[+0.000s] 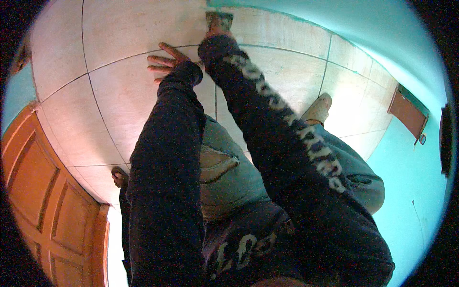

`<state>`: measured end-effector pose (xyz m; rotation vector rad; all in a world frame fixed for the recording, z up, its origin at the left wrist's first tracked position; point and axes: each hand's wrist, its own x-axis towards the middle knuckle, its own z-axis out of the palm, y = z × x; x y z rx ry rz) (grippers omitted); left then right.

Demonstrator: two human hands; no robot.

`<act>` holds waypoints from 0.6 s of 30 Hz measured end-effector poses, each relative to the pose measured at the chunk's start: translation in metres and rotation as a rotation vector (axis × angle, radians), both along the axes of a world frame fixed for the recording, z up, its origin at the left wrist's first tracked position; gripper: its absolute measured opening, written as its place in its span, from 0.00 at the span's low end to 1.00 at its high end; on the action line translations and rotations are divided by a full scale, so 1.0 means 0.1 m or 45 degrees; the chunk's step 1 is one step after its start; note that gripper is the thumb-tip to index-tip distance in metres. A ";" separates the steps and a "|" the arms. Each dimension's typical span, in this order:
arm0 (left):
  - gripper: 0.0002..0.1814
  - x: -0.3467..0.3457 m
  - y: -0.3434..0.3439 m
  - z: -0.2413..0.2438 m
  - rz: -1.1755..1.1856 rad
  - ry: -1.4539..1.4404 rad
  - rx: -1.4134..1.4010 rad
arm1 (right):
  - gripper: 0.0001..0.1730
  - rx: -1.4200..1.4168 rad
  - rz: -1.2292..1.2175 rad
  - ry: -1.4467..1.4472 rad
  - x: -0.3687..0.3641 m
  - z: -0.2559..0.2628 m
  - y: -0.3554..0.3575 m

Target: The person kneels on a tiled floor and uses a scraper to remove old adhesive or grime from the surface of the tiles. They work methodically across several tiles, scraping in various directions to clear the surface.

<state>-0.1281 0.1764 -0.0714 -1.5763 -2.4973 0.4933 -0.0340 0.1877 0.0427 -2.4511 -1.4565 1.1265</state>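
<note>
My left hand [168, 64] rests on the pale tiled floor [125, 86] with its fingers spread and nothing in it. Farther forward, my right hand [218, 31] is closed on a small dark flat object [219, 17], whose exact kind I cannot tell. That object lies against the tiles near the base of the turquoise wall [322, 10]. Dark sleeves cover both arms, and the right one bears pale lettering. Below the arms show my ripped grey-green jeans [233, 179].
A foot in a light slipper [318, 107] stands at the right. Another foot in a dark sandal [118, 176] is at the left, beside a panelled wooden door [53, 193]. A brown panel [408, 112] is by the right wall.
</note>
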 end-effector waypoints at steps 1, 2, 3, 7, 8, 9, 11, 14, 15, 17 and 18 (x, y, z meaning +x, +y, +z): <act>0.73 -0.07 -0.01 -0.25 -0.029 0.275 0.214 | 0.27 -0.035 -0.066 -0.014 -0.12 0.03 -0.05; 0.68 -0.13 0.03 -0.03 0.034 0.069 0.028 | 0.27 -0.066 -0.084 0.016 -0.23 0.02 -0.09; 0.63 -0.19 0.04 0.19 0.103 -0.138 -0.154 | 0.26 -0.084 -0.084 0.059 -0.31 -0.04 -0.07; 0.44 0.07 0.02 0.56 -0.020 -0.264 -0.406 | 0.25 -0.108 -0.095 0.093 0.02 -0.01 0.10; 0.41 0.03 0.02 0.48 -0.047 -0.202 -0.321 | 0.25 -0.064 0.025 -0.012 0.01 -0.15 0.13; 0.40 -0.12 -0.07 0.05 -0.060 -0.133 -0.093 | 0.25 -0.052 0.008 -0.027 -0.09 -0.11 0.14; 0.38 -0.27 -0.04 -0.18 -0.062 -0.041 0.212 | 0.25 -0.077 -0.189 0.038 -0.28 0.04 0.08; 0.44 -0.02 -0.07 -0.06 -0.024 -0.132 0.170 | 0.22 -0.035 0.264 -0.077 -0.02 0.09 0.09; 0.49 0.00 -0.06 0.01 -0.007 -0.213 0.052 | 0.22 -0.035 0.237 -0.078 0.00 0.16 0.10; 0.53 0.02 -0.02 0.32 -0.015 -0.289 -0.209 | 0.23 -0.019 0.174 -0.058 0.02 0.35 0.17; 0.52 -0.03 0.02 0.53 -0.016 -0.279 -0.341 | 0.24 0.006 0.026 -0.017 -0.04 0.25 0.15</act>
